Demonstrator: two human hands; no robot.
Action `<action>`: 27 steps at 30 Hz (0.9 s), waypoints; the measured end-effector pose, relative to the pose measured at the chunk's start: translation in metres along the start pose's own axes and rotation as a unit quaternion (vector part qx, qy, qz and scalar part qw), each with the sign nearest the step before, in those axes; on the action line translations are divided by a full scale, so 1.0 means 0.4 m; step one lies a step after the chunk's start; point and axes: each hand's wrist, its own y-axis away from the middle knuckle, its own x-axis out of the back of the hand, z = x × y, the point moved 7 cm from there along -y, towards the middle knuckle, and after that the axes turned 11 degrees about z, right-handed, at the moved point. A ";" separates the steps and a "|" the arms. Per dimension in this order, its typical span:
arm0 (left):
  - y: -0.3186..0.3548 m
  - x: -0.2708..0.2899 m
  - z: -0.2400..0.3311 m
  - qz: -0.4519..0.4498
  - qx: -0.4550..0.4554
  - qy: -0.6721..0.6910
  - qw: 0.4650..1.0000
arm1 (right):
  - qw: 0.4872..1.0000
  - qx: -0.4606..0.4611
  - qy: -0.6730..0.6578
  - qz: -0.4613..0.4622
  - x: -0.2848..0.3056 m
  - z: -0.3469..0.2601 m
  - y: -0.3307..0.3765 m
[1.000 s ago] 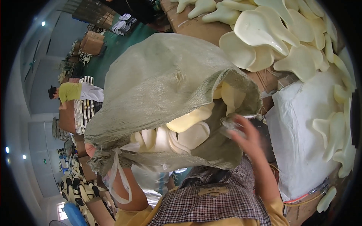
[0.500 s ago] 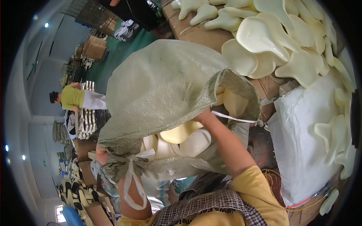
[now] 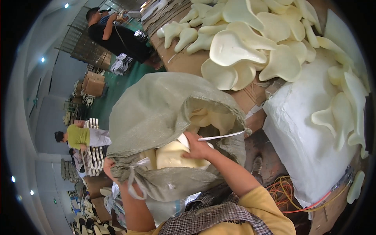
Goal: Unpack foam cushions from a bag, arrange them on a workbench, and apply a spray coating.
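Observation:
A large grey-green woven sack (image 3: 147,102) bulges in front of me, its mouth gaping toward me. Cream foam pads shaped like bicycle saddles lie inside. At the left, my left hand (image 3: 111,169) is closed on the bunched sack rim, some of its fingers hidden by the cloth. My right hand (image 3: 197,147) reaches into the mouth, its fingers curled over a cream saddle pad (image 3: 171,155). A white drawstring (image 3: 221,136) stretches across the opening beside that hand. Sack cloth hides the lower pads.
Many loose saddle pads (image 3: 239,49) are heaped on a cardboard-covered table (image 3: 180,62) at the far right. A stuffed white sack (image 3: 297,129) stands at the right, near orange hoses (image 3: 282,192). Two people, one in black (image 3: 117,37), one in yellow-green (image 3: 78,135), are farther left.
My right hand, partly hidden behind the sack's flap before, now shows over the pads inside the mouth. The view has shifted, and the person in black shows more fully. My left hand keeps its hold.

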 end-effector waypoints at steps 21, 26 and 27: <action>-0.028 -0.031 -0.044 0.058 0.122 0.116 0.984 | 0.934 -0.046 0.222 0.276 0.285 0.122 0.020; -0.032 -0.038 -0.081 -0.025 -0.017 -0.020 0.999 | 0.987 -0.053 0.136 0.063 0.263 0.195 0.067; -0.049 0.049 -0.019 -0.026 -0.318 -0.184 0.930 | 0.966 0.001 0.259 -0.001 0.271 0.062 0.112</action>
